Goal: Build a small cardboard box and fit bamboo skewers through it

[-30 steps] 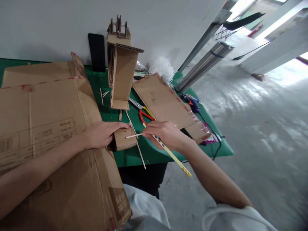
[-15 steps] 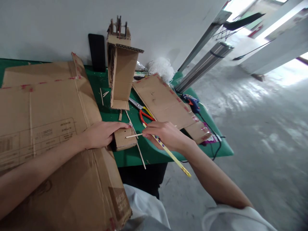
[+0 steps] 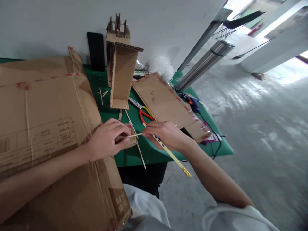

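Note:
My left hand [image 3: 109, 138] is above a small cardboard box [image 3: 132, 143], its thumb and fingers closed around the near end of a thin wooden stick [image 3: 136, 135]. From there the stick runs across to my right hand [image 3: 166, 134], whose fingertips pinch its other end. Also in my right hand is a narrow yellow strip [image 3: 172, 155] with purple dots, slanting down past the table edge. Most of the box's top is hidden by my left hand. Beside the box lies a longer thin stick [image 3: 141, 155].
A tall cardboard structure [image 3: 124, 73] stands behind the box. Scissors [image 3: 141, 112] with red and yellow handles touch a flat cardboard piece [image 3: 163, 99]. A large cardboard sheet [image 3: 48, 106] covers the left. A glue gun [image 3: 192, 101], a black phone [image 3: 95, 51] and a metal post [image 3: 204, 65] are farther back.
My left hand has lifted from the box's side and moved over its top, closing on the stick's end. The right hand stays nearly where it was. The large cardboard sheet has shifted slightly left.

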Demonstrator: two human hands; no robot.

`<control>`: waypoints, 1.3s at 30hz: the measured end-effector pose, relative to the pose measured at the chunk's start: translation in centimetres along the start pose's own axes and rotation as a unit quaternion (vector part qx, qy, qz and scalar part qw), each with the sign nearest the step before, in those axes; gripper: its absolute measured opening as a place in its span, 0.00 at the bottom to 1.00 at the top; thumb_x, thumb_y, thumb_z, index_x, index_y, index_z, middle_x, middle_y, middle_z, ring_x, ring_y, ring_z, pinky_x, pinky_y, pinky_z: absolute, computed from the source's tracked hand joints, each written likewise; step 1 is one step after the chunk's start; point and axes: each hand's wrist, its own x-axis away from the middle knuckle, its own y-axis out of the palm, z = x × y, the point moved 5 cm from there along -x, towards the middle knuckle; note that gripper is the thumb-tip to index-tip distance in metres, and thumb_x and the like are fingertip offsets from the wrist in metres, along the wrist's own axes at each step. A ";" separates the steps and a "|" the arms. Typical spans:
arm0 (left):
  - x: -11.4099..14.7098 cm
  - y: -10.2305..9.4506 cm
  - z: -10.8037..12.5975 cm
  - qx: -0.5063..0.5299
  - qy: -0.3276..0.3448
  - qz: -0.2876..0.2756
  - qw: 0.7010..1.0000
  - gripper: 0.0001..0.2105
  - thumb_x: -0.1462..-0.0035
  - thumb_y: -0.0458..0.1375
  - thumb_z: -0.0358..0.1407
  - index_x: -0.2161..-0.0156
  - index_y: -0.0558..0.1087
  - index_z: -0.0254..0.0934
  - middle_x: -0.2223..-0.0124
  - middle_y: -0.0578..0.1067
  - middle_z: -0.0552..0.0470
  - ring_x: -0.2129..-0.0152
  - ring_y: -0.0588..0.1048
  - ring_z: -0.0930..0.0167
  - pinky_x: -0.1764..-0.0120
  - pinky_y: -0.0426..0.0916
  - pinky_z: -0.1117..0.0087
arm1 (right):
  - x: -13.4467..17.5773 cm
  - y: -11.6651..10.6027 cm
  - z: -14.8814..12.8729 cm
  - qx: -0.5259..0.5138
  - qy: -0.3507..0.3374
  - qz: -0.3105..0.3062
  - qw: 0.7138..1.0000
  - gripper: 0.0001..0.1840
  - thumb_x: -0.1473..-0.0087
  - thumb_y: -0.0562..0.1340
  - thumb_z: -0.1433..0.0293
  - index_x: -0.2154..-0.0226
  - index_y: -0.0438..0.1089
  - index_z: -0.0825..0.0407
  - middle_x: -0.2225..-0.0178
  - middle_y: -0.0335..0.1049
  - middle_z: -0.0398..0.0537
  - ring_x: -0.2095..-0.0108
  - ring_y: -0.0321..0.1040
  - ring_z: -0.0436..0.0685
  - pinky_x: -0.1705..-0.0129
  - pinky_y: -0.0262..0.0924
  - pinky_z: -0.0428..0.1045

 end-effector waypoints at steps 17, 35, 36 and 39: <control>-0.3 1.6 -0.2 0.057 -0.075 0.053 0.994 0.04 0.40 0.61 0.36 0.67 0.75 0.39 0.57 0.74 0.49 0.55 0.69 0.63 0.49 0.66 0.58 | -0.2 -1.5 -0.8 -0.054 0.011 0.103 0.993 0.17 0.31 0.54 0.63 0.51 0.75 0.51 0.59 0.79 0.53 0.58 0.73 0.59 0.56 0.62 0.52; -0.6 1.8 0.0 0.123 -0.025 0.061 0.990 0.05 0.40 0.62 0.35 0.66 0.72 0.39 0.60 0.80 0.50 0.53 0.76 0.65 0.47 0.69 0.60 | -3.8 0.5 -2.3 -0.340 0.169 0.295 0.877 0.29 0.39 0.61 0.61 0.84 0.47 0.50 0.84 0.43 0.36 0.81 0.41 0.44 0.80 0.39 0.45; -0.6 1.8 0.0 0.122 -0.025 0.063 0.990 0.05 0.40 0.62 0.35 0.66 0.72 0.39 0.59 0.80 0.50 0.53 0.76 0.65 0.47 0.69 0.60 | -3.8 0.6 -2.3 -0.335 0.176 0.299 0.876 0.29 0.40 0.61 0.62 0.83 0.45 0.50 0.83 0.41 0.36 0.80 0.40 0.44 0.80 0.38 0.45; -0.6 1.9 -0.2 0.113 -0.028 0.060 0.991 0.04 0.40 0.61 0.34 0.66 0.71 0.39 0.58 0.80 0.49 0.51 0.76 0.64 0.46 0.69 0.59 | -3.8 0.7 -2.4 -0.327 0.188 0.304 0.875 0.28 0.40 0.60 0.63 0.83 0.44 0.50 0.83 0.39 0.36 0.79 0.39 0.44 0.79 0.38 0.45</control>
